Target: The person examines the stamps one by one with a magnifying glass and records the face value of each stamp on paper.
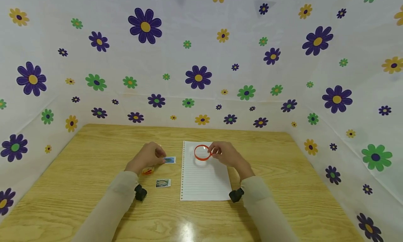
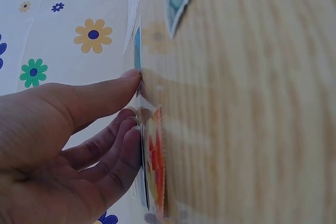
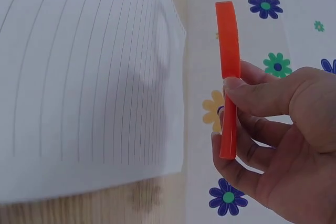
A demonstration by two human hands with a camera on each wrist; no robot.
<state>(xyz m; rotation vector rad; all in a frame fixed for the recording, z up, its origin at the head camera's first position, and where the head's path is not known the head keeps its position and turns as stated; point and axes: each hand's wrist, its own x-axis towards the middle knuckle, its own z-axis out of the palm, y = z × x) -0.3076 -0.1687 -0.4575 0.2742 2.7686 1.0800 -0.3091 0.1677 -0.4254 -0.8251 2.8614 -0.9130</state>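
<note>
My left hand (image 1: pixel 147 158) has its thumb and fingertips at the left edge of a blue postage stamp (image 1: pixel 170 160), pinching it close over the wooden table. In the left wrist view the thumb tip overlaps that stamp's edge. Near this hand lie an orange-red stamp (image 1: pixel 147 171) and a grey-green one (image 1: pixel 163 183). My right hand (image 1: pixel 227 154) grips the short handle of a magnifying glass (image 1: pixel 202 159) with an orange-red frame. Its round lens hangs above a lined sheet of paper (image 1: pixel 204 186); the right wrist view shows the frame (image 3: pixel 228 40) edge-on.
The sheet, with punched holes down its left edge, lies at the middle of the wooden table (image 1: pixel 315 207). A flower-printed white cloth (image 1: pixel 176 60) walls the table at the back and both sides. Part of another stamp (image 1: pixel 160 145) peeks out behind the left hand.
</note>
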